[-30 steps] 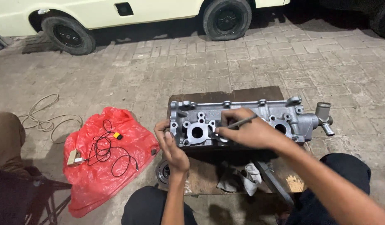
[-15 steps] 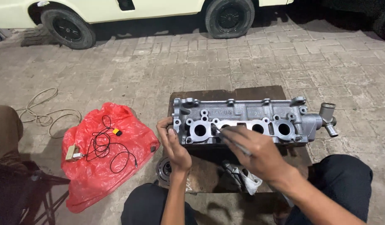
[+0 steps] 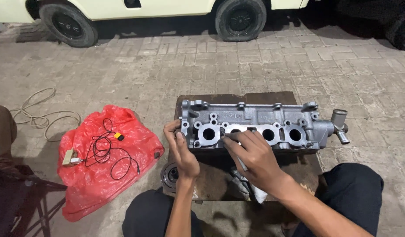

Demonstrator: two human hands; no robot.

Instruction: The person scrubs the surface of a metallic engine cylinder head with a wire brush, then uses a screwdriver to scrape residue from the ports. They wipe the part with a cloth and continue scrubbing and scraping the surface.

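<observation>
Change: right hand has slid left along the front of the cylinder head since half a second ago, and now works near the second port from the left; left hand has stayed at the left end.
Ground: outdoor paving of grey brick, with the wheels of a pale yellow vehicle along the top edge.
Support: a low dark wooden board lying on the paving carries the casting.
Cylinder head: bare grey aluminium, long axis running left to right across the view; the face with four round ports is turned toward the person, and a short pipe outlet sticks out at its right end.
Left hand: fingers curled against the left end of the casting, thumb on its front edge.
Right hand: fingers pinched together on a thin metal tool whose tip meets the ported face; its shaft runs back under the palm.
Nearby: a red plastic bag lies well to the left on the paving, with a black cable and a small orange part on it; a pale cord coils farther left; a round metal part sits just beside the left wrist.
Foreground: the person's dark-trousered knees flank the board.
</observation>
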